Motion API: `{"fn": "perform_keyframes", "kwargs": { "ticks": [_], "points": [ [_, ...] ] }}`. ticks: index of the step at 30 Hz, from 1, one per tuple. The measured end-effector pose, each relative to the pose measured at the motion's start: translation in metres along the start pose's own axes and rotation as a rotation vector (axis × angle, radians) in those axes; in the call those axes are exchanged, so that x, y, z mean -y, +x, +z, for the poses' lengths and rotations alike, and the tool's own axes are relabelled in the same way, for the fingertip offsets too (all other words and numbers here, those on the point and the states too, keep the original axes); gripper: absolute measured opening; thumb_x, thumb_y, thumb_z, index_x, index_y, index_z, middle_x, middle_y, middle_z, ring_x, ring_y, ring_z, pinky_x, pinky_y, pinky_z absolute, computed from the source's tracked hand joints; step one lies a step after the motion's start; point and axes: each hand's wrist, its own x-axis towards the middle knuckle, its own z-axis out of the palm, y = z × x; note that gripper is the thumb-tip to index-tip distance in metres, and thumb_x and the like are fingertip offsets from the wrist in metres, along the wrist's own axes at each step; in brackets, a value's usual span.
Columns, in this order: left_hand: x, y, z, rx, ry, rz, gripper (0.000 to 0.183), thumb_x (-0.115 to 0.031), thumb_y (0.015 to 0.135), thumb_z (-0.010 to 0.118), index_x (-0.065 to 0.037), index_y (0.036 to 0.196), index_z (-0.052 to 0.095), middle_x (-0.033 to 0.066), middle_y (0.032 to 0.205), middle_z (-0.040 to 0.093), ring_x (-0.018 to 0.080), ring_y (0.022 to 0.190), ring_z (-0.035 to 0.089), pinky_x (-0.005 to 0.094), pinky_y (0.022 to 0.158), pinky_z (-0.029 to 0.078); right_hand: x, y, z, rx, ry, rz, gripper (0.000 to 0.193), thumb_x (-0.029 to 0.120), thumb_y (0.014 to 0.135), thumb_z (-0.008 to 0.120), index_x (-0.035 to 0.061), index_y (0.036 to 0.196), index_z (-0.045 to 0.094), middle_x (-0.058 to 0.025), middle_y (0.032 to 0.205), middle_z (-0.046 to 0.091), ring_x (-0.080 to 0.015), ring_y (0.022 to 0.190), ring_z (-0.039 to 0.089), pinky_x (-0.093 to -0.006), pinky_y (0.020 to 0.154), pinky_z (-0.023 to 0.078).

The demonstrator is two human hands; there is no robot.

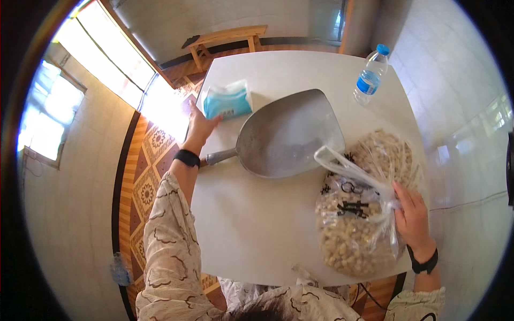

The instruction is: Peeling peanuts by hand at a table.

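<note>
In the head view, the only one I had, I saw the right hand [411, 216] curled tight around the bunched top of a clear bag [350, 249] with small, pale brown lumps inside. The bag sat on the near right part of the white table [249, 224]. The left hand [201, 128] was partly open, thumb and fingers spread, right by a blue and white soft pack [227, 101]. I could not tell if it had hold of the pack. A big gray scoop [292, 134] lay between the pack and the bag, its handle pointing left.

I judged that not much was done: the bag looked full, and I saw no lumps in the scoop.

Some things were hard to see. More lumps lay in plastic behind, maybe in a second bag. Folds hid whether the top was tied. Bright light washed out some left fingers, and the pack looked blurry. The bottom edge cut off the right sleeve [415, 305].
</note>
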Motion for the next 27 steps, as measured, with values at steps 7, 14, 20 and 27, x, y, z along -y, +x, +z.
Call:
{"fn": "perform_keyframes", "kwargs": {
  "ticks": [7, 14, 20, 27],
  "points": [
    [-0.034, -0.07, 0.01, 0.163, 0.045, 0.822, 0.063, -0.026, 0.072, 0.072, -0.01, 0.127, 0.046, 0.0228, 0.128, 0.042, 0.0353, 0.109, 0.05, 0.038, 0.093, 0.041, 0.013, 0.001, -0.024, -0.212, -0.011, 0.107, 0.055, -0.007, 0.071, 0.056, 0.0089, 0.123, 0.051, -0.0134, 0.08, 0.057, -0.0289, 0.07, 0.055, -0.0374, 0.064, 0.045],
    [-0.024, -0.113, -0.011, 0.389, 0.023, 0.831, 0.027, -0.015, 0.078, 0.065, -0.015, 0.105, 0.065, 0.0181, 0.117, 0.053, 0.0333, 0.104, 0.054, 0.0392, 0.089, 0.043, 0.022, -0.02, -0.03, -0.365, 0.042, 0.215, 0.05, -0.005, 0.074, 0.054, 0.0123, 0.121, 0.052, -0.0142, 0.077, 0.058, -0.0278, 0.07, 0.058, -0.0362, 0.063, 0.047],
    [-0.004, -0.098, 0.001, 0.166, 0.092, 0.707, 0.024, -0.005, 0.079, 0.059, -0.012, 0.1, 0.066, 0.0127, 0.094, 0.062, 0.0305, 0.088, 0.059, 0.0361, 0.078, 0.048, 0.021, -0.03, -0.038, -0.314, 0.045, 0.351, 0.052, 0.003, 0.071, 0.061, 0.0137, 0.121, 0.051, -0.0145, 0.079, 0.062, -0.0282, 0.07, 0.061, -0.0349, 0.063, 0.049],
    [-0.031, -0.12, 0.014, -0.207, 0.589, 0.495, 0.036, -0.011, 0.077, 0.063, -0.009, 0.112, 0.058, 0.0155, 0.108, 0.058, 0.032, 0.101, 0.054, 0.0394, 0.086, 0.044, 0.021, -0.019, -0.035, -0.34, -0.008, 0.269, 0.045, 0.011, 0.07, 0.062, 0.013, 0.114, 0.054, -0.014, 0.068, 0.06, -0.0288, 0.063, 0.06, -0.0369, 0.059, 0.047]
  ]
}}
